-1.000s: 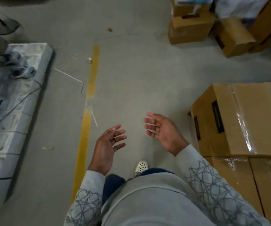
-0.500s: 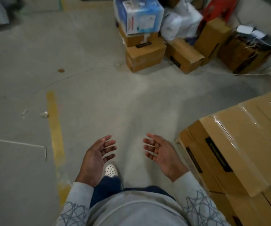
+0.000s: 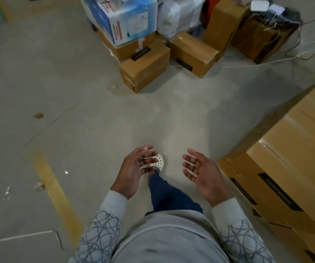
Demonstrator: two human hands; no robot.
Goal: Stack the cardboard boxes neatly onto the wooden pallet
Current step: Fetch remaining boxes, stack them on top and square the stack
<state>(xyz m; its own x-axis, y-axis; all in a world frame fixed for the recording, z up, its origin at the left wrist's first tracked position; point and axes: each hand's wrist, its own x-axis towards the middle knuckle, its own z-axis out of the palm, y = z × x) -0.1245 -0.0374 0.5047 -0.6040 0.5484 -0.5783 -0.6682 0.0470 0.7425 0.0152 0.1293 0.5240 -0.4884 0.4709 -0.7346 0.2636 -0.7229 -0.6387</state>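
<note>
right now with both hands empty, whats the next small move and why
Probably step forward toward the nearest loose brown cardboard box on the grey concrete floor and reach for its sides. The left hand and right hand are open, holding nothing, and that box lies well beyond them.

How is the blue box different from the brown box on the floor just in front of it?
The blue box is printed blue and white with stuck-on labels; the brown box is plain cardboard. The blue box sits up on top of other boxes; the brown box rests right on the floor. The brown box sticks out nearer to the person than the blue box does. Both are rectangular boxes standing in the same cluster.
</note>
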